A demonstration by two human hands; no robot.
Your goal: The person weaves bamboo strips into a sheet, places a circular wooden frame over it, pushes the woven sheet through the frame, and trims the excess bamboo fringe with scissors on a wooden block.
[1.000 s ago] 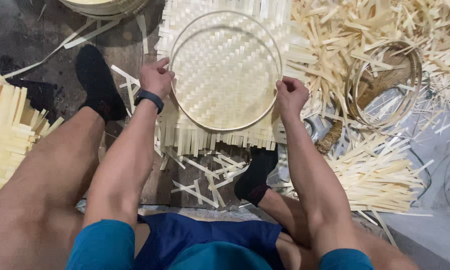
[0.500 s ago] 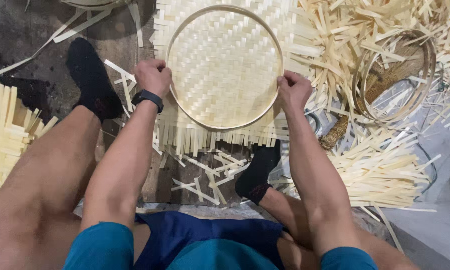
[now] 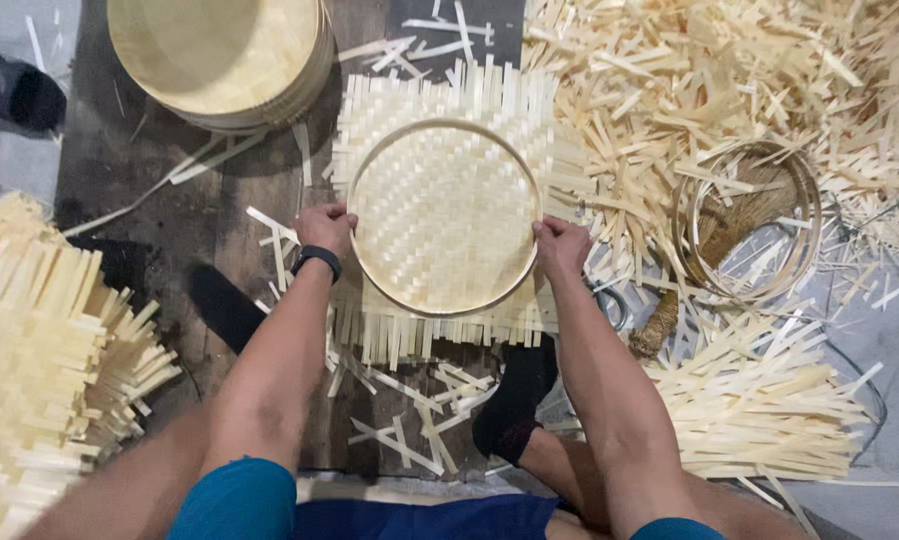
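A round bamboo hoop [image 3: 390, 142] lies pressed into a square woven bamboo mat [image 3: 444, 214] whose loose strip ends stick out on all sides. My left hand [image 3: 326, 229] grips the hoop's left rim; a black band is on that wrist. My right hand [image 3: 561, 246] grips the right rim. Both hands press the hoop down on the dark wooden board [image 3: 170, 210].
A stack of finished round trays [image 3: 220, 58] sits at the top left. A pile of woven mats [image 3: 40, 350] lies at the left. Loose bamboo strips [image 3: 710, 90] and empty hoops [image 3: 750, 225] cover the right. My black-socked feet [image 3: 515, 405] rest by the board.
The view has shifted, so the mat and hoop sit lower in the frame and the tray stack shows at the top. Both hands keep their hold on the rim.
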